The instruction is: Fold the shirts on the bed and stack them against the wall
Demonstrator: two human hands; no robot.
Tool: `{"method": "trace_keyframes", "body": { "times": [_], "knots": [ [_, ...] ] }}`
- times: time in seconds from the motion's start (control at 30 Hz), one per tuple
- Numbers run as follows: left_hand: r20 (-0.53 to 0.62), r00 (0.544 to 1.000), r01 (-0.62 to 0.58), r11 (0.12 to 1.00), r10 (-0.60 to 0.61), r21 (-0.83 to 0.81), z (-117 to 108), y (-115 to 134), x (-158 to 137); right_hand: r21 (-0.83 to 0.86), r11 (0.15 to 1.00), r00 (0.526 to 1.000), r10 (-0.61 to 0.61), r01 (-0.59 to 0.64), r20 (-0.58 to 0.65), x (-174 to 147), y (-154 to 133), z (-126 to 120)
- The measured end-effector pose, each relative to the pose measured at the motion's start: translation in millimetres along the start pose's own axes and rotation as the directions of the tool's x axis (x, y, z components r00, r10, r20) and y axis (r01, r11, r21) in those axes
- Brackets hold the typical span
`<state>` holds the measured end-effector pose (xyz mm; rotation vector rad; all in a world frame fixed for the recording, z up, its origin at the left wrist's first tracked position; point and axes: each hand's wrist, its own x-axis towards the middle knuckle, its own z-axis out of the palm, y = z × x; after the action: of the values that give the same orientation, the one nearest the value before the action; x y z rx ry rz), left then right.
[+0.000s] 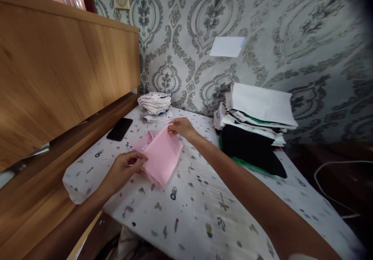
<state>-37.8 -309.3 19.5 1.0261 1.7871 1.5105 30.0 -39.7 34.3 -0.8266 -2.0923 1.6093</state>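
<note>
A pink cloth (163,155), partly folded, lies on the white patterned sheet (186,213). My left hand (126,169) pinches the near left edge of the cloth between thumb and fingers. At its far corner, my right hand (180,127) grips the cloth with the fingertips. A lighter pink layer with a printed strip shows beneath the folded-over top, on the left side. How much fabric lies under the top layer is hidden.
Beyond the cloth is a small stack of folded patterned clothes (154,104). A black phone (119,129) lies at left, beside the wooden furniture panel (70,54). White folded clothes (262,103) and a black garment (250,147) are piled at right. A white cable (317,178) hangs beyond.
</note>
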Motion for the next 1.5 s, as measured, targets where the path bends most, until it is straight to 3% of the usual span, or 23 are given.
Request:
{"method": "trace_keyframes", "body": {
  "times": [0.2,0.3,0.4,0.47,0.53,0.6,0.67,0.7,0.83,0.93,1.33,1.5],
  "knots": [
    [0.004,0.986,0.166,0.984,-0.167,0.056,-23,-41,15,-0.233,0.971,0.997,0.063,-0.053,0.036,40,23,49],
    [0.017,0.992,0.112,0.932,-0.126,0.346,-26,-46,10,-0.315,0.949,0.999,0.005,0.006,0.034,38,35,53],
    [0.018,0.999,-0.044,0.699,0.044,0.714,-26,-32,2,-0.361,0.929,0.997,-0.078,0.08,0.019,26,35,49],
    [0.023,0.983,-0.116,0.528,0.18,0.841,-22,-19,2,-0.402,0.894,0.98,-0.194,0.199,0.053,15,33,45],
    [0.094,0.945,-0.229,0.428,0.313,0.874,-13,-10,9,-0.427,0.814,0.919,-0.361,0.395,0.162,3,35,43],
    [0.233,0.886,-0.397,0.396,0.401,0.828,1,-10,20,-0.428,0.695,0.816,-0.494,0.578,0.299,-9,44,41],
    [0.375,0.825,-0.536,0.374,0.424,0.756,17,-20,30,-0.451,0.599,0.75,-0.526,0.662,0.401,-20,59,39],
    [0.429,0.801,-0.578,0.355,0.417,0.734,24,-29,34,-0.483,0.559,0.739,-0.515,0.674,0.434,-26,67,38],
    [0.535,0.772,-0.621,0.232,0.342,0.749,38,-67,37,-0.652,0.458,0.794,-0.416,0.605,0.444,-40,90,34],
    [0.562,0.77,-0.627,0.196,0.304,0.754,36,-81,34,-0.71,0.414,0.818,-0.367,0.57,0.443,-42,91,31],
    [0.566,0.769,-0.628,0.187,0.298,0.755,27,-76,22,-0.742,0.468,0.875,-0.196,0.479,0.442,-41,81,14],
    [0.569,0.77,-0.629,0.195,0.288,0.753,26,-78,21,-0.752,0.449,0.876,-0.244,0.482,0.415,-28,72,22]
  ]
}}
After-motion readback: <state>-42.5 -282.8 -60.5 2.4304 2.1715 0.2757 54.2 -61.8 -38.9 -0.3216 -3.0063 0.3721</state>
